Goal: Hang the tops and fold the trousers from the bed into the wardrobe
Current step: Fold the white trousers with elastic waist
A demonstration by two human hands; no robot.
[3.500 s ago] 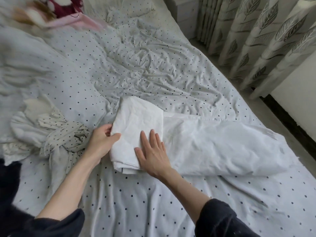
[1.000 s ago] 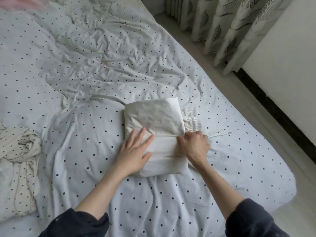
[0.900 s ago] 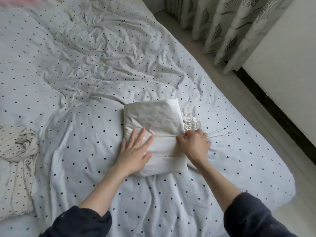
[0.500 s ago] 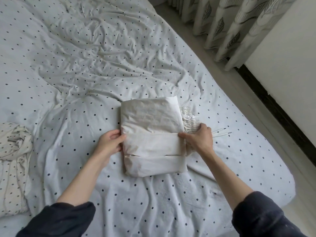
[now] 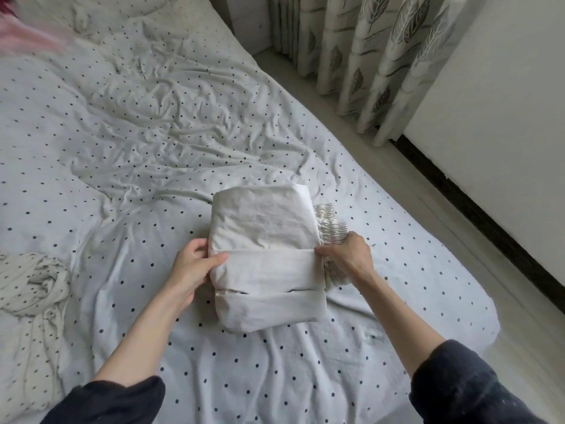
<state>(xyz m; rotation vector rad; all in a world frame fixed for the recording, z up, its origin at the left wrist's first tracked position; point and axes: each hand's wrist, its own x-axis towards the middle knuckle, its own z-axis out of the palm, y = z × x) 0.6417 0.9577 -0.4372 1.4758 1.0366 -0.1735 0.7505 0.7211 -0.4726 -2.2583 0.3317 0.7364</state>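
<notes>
White trousers, folded into a thick rectangular bundle, lie on the dotted bed sheet. Their gathered elastic waistband sticks out at the bundle's right side. My left hand grips the bundle's left edge, thumb on top and fingers tucked under. On the opposite edge my right hand pinches the fold beside the waistband. A crumpled cream dotted top lies at the bed's left edge.
Leaf-patterned curtains hang at the upper right, over a strip of pale floor along the bed. A white wall with dark skirting runs on the right. Something pink is blurred at the top left.
The long trousers have been folded into a compact bundle. My left hand left the top of the bundle and took its left edge; my right hand stayed at the right edge.
</notes>
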